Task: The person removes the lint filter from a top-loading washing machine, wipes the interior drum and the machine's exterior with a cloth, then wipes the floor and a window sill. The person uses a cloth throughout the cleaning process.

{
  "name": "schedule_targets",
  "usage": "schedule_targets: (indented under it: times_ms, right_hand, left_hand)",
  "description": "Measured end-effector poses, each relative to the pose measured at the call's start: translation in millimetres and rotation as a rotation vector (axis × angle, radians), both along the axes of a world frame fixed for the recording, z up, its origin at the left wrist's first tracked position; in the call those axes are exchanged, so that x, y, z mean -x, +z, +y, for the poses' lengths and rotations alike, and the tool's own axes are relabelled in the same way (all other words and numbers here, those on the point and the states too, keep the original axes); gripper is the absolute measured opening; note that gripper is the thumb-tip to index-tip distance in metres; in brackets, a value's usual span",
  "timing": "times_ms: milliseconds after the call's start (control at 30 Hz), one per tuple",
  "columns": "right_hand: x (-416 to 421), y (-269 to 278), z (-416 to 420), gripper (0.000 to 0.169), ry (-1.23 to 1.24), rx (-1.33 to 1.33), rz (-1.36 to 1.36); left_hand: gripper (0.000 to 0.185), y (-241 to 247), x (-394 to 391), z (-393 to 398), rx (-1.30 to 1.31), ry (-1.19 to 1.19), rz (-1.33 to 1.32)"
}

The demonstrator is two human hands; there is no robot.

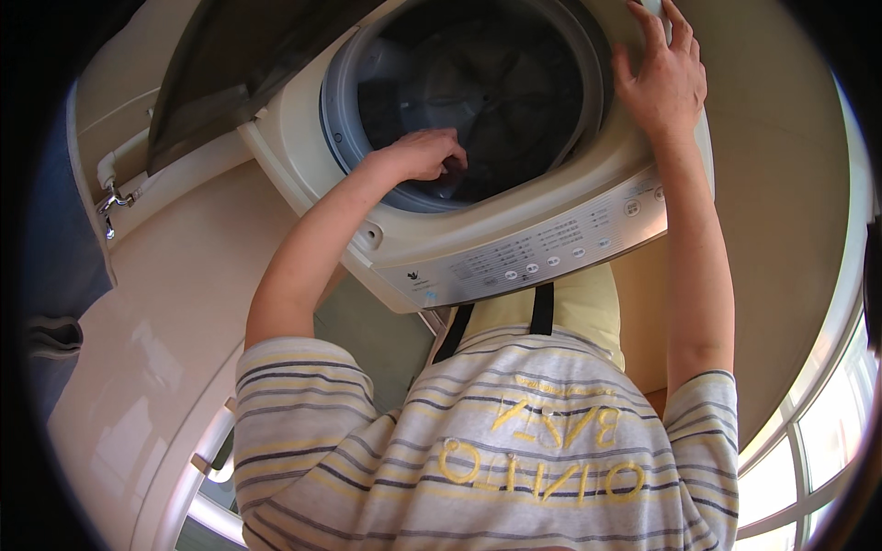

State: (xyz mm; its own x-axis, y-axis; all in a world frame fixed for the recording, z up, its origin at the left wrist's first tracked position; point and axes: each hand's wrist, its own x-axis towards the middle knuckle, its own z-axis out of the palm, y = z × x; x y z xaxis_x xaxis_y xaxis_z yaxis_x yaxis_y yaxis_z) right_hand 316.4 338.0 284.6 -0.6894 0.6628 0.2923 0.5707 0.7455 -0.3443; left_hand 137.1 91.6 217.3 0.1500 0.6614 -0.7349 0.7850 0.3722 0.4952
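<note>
A top-loading washing machine (427, 237) stands before me, its dark lid (227, 76) raised at the upper left. My left hand (424, 155) reaches over the near left rim of the round tub opening (344, 131), with its fingers curled downward. The fingertips lie in shadow, so whether they hold anything is unclear. Inside, the drum (486, 100) is dark. At the machine's upper right, my right hand (665, 82) lies on the top casing, its fingers spread over a small whitish part or object (654, 10) cut off by the picture's edge.
A control panel (544, 244) with round buttons runs along the machine's near side. A metal tap (116, 200) and white pipe (124, 155) are on the left wall, near blue fabric (55, 206) hanging at the far left. Windows (806, 454) show at the lower right.
</note>
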Motion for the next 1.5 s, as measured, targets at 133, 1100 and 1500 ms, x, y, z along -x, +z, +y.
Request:
schedule_targets:
  times_ms: [133,1100,1500]
  right_hand:
    - [4,3,-8,0.057,-0.029,-0.026,0.015]
    - [-5,-6,9,0.045,0.019,0.096,0.080]
    - [-9,-22,39,0.044,0.141,0.514,0.242]
  left_hand:
    - [0.041,57,23,-9,-0.423,0.164,0.321]
    - [0.043,103,-166,-91,-0.745,0.828,0.535]
    - [0.049,89,-222,46,-0.978,0.512,0.444]
